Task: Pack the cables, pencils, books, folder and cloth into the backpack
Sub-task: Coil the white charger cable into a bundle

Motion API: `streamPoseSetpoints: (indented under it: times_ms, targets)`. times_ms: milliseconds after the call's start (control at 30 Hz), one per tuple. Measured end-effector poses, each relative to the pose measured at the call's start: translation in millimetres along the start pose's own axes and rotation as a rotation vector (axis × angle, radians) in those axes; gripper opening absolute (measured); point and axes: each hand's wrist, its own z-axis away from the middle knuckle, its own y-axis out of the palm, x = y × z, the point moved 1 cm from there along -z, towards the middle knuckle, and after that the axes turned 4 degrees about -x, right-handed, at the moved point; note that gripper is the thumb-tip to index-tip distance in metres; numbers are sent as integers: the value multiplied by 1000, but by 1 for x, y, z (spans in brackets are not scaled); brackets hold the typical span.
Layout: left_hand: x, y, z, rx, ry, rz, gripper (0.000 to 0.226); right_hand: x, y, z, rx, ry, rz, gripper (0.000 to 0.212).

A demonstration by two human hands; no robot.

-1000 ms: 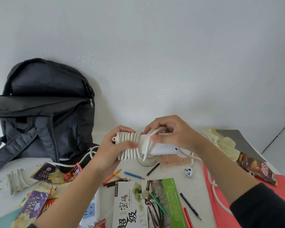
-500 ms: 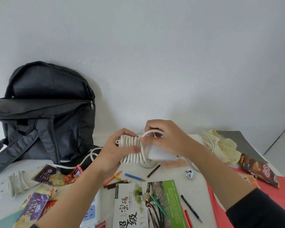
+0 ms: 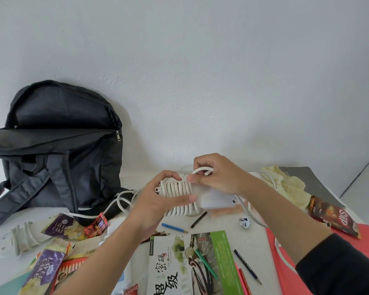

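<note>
Nearest, a book (image 3: 179,269) with a green-edged cover lies flat on the surface (image 3: 251,241), a green pencil (image 3: 206,262) resting across it. A dark pencil (image 3: 247,267) lies just to its right, beside the red folder (image 3: 366,233). On the left sit snack packets (image 3: 43,271) and a second power strip (image 3: 19,241) with its own cord wound round it. A little farther in, a blue pencil (image 3: 174,228) and a black pencil (image 3: 198,219) lie on the surface below the hands, with a white plug (image 3: 244,222) to their right.

Above these, clear of the surface, both hands hold a white power strip (image 3: 215,200) level. Its cable (image 3: 177,209) is wound in tight turns round the left end. The left grip (image 3: 156,201) is clamped on that wound end, thumb laid across the near side of the coils and fingers curled behind them. The right grip (image 3: 217,175) is closed at the top edge of the strip, just right of the coils, thumb and fingers pinching a raised loop of the cable. The bare right end of the strip sticks out below that wrist, and slack cable trails off to the right.

Beyond the right arm a yellow cloth (image 3: 290,188) lies crumpled against a grey folder (image 3: 307,177). Far left, the black backpack (image 3: 58,150) stands against the wall, its top unzipped and gaping
</note>
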Motion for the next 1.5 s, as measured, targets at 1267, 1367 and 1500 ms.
streamPoseSetpoints:
  times_ms: [1267,1367,1500]
  targets:
    - [-11,-3,3,86,-268,343,51,-6,-3,8,87,348,-456,22]
    - [-21,-4,-1,-9,-262,514,20,-26,12,14,120,446,-583,17]
    - [-36,-10,-19,-219,-130,643,30,-31,38,22,128,222,26,33]
